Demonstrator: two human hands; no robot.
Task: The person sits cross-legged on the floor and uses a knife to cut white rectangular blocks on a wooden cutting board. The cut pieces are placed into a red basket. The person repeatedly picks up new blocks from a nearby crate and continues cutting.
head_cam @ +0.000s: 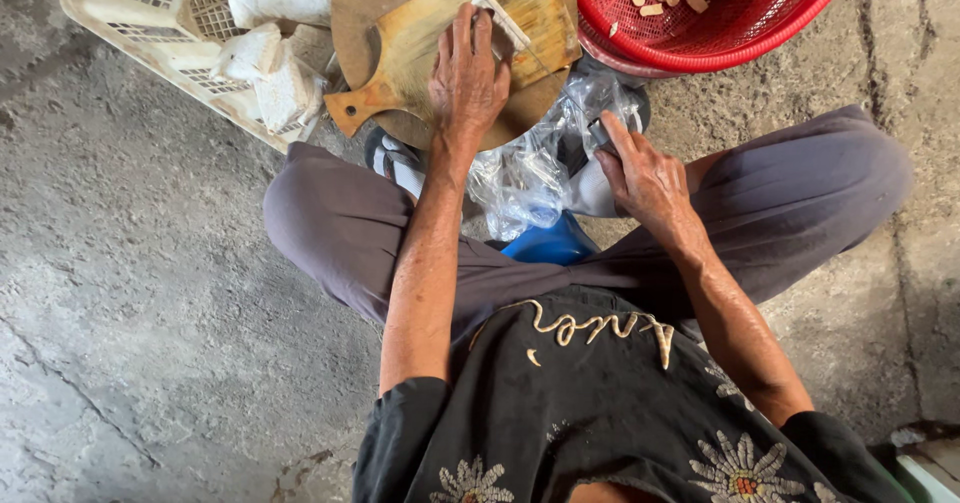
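Left hand presses flat on a pale block atop the far wooden cutting board; right hand grips a dark handle near the clear plastic bag. The board overhangs its round base and could tip.

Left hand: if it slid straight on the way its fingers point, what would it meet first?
The left hand lies flat on the wooden cutting board, fingers pointing up-frame. First comes the pale block at its fingertips, probably already touching; beyond it, the board's far edge.

Soft, even daylight, faint shadows, sharp focus, slight wide-angle edge distortion
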